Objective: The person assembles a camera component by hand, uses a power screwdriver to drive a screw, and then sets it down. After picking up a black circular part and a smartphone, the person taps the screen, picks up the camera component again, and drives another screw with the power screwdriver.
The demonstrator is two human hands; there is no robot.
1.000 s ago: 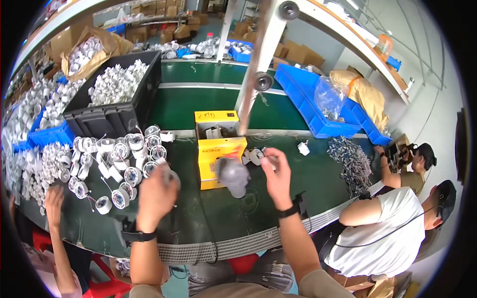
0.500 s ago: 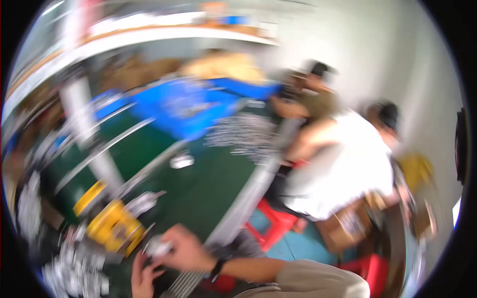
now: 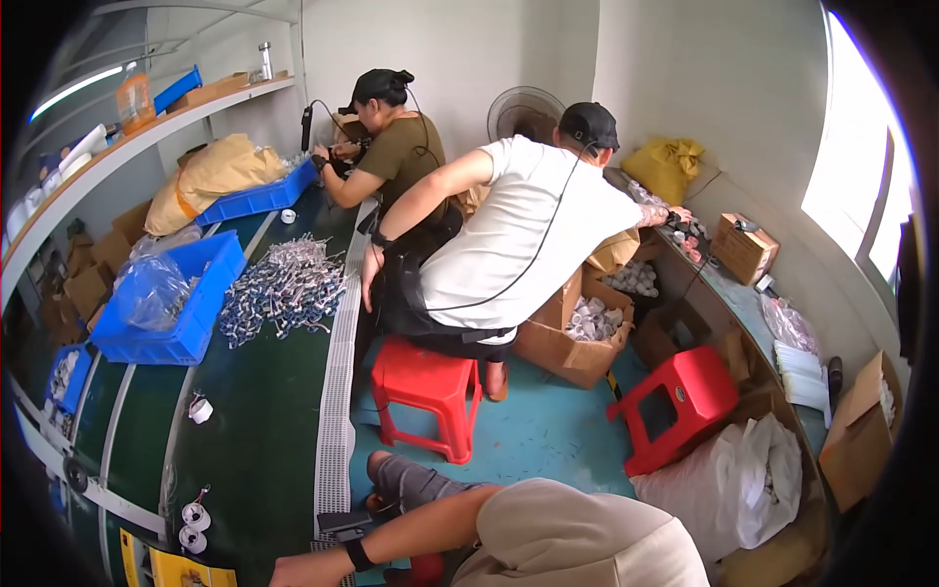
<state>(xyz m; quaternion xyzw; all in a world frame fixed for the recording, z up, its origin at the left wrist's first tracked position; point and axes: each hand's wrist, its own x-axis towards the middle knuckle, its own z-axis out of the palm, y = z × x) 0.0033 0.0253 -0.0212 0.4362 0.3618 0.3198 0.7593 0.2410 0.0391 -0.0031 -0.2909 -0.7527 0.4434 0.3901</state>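
Observation:
My right hand is at the lower edge, below a dark wristband, and only its back shows. Its fingers are cut off by the picture's rim, so what it holds, if anything, is hidden. My left hand is out of view. Left of my right hand, two small white round parts with wires lie on the green conveyor belt. Another white round part lies farther up the belt. A yellow box stands at the lower left, partly cut off.
A pile of small wired parts lies beside a blue bin. A co-worker in white leans right toward a side bench; another in olive works at the far end. Red stools and open cartons stand on the floor.
The view has swung to the right and sharpened. Both my hands, earlier together around a small whitish part, have dropped toward or past the lower edge. The co-worker in white now reaches right.

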